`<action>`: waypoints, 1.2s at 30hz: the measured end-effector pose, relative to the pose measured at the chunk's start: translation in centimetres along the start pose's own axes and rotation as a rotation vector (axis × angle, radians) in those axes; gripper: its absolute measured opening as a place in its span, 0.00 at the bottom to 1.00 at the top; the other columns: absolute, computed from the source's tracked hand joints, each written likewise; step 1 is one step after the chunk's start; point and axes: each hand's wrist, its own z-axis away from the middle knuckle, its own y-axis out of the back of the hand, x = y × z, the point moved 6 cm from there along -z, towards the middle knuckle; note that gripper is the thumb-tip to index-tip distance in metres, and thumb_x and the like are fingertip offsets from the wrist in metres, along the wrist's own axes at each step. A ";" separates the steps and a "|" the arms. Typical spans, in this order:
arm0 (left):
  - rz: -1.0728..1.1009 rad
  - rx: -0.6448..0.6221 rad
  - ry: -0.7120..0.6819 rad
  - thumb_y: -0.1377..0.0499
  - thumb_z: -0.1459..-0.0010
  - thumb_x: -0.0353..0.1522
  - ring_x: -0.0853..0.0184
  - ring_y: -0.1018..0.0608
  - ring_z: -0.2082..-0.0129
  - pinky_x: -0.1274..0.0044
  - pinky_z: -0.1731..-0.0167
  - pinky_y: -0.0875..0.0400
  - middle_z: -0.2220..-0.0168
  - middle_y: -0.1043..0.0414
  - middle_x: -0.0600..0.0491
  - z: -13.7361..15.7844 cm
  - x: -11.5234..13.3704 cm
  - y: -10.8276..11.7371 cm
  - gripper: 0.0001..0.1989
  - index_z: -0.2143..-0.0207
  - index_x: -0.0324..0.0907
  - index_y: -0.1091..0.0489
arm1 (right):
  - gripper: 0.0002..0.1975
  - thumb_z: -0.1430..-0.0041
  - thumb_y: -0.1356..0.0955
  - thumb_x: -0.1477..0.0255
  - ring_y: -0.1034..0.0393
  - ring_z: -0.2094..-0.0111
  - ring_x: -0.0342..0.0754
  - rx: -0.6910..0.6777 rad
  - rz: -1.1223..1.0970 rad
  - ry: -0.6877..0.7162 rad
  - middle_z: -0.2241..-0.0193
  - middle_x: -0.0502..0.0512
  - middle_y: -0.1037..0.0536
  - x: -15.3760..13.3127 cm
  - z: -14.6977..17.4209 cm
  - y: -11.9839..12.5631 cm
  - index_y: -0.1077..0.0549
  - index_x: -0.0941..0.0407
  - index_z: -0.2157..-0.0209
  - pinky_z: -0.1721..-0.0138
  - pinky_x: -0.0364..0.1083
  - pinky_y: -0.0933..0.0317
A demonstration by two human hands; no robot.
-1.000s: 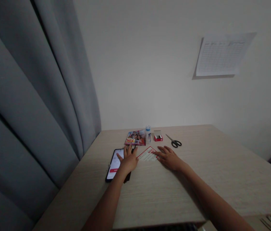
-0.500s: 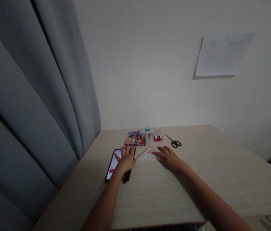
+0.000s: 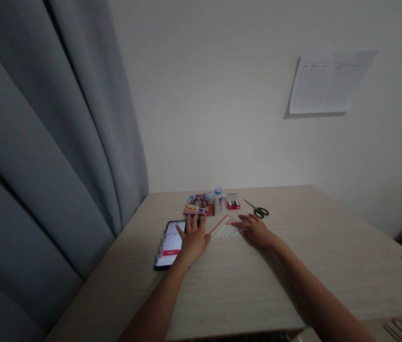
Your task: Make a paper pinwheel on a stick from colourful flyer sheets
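My left hand (image 3: pixel 194 241) is spread palm down, fingers apart, between the phone and the paper. Its thumb touches or nearly touches the left corner of a white paper with a red border (image 3: pixel 224 229), which looks triangular and lies flat on the desk. Fingers of my right hand (image 3: pixel 257 232) rest stretched out on the paper's right part, covering that corner. Just left of my left hand lies a black phone (image 3: pixel 168 244) with its screen lit. Something dark shows between the left fingers; most of it is hidden.
Behind the hands on the pale wooden desk (image 3: pixel 229 289) are a colourful printed leaflet (image 3: pixel 201 203), a small bottle with a blue cap (image 3: pixel 218 199), an open red box (image 3: pixel 233 204) and black-handled scissors (image 3: pixel 260 211). A grey curtain (image 3: pixel 62 142) borders the left side.
My left hand has shifted right, away from the phone, and now covers most of the dark strip that showed beneath it. The paper and my right hand have slid slightly right.
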 end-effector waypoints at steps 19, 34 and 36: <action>0.014 -0.132 0.080 0.48 0.37 0.39 0.43 0.62 0.28 0.35 0.42 0.61 0.26 0.71 0.46 -0.4 -2.5 0.6 0.36 0.29 0.51 0.56 | 0.26 0.35 0.38 0.70 0.49 0.32 0.57 -0.025 -0.013 -0.013 0.32 0.52 0.40 1.6 -0.1 -0.9 0.35 0.40 0.37 0.33 0.60 0.57; 0.097 0.113 -0.130 0.50 0.33 0.41 0.50 0.53 0.29 0.41 0.37 0.62 0.28 0.53 0.52 0.0 1.2 0.9 0.26 0.33 0.57 0.43 | 0.18 0.40 0.33 0.72 0.39 0.39 0.58 0.086 -0.081 -0.105 0.39 0.54 0.30 0.2 0.1 0.9 0.22 0.46 0.50 0.42 0.57 0.44; 0.127 0.061 -0.257 0.51 0.33 0.39 0.50 0.54 0.28 0.40 0.37 0.66 0.28 0.52 0.57 0.5 2.4 0.6 0.26 0.33 0.62 0.44 | 0.12 0.40 0.32 0.71 0.37 0.42 0.59 0.144 -0.066 -0.097 0.43 0.54 0.27 -0.6 0.1 1.5 0.19 0.47 0.57 0.42 0.58 0.44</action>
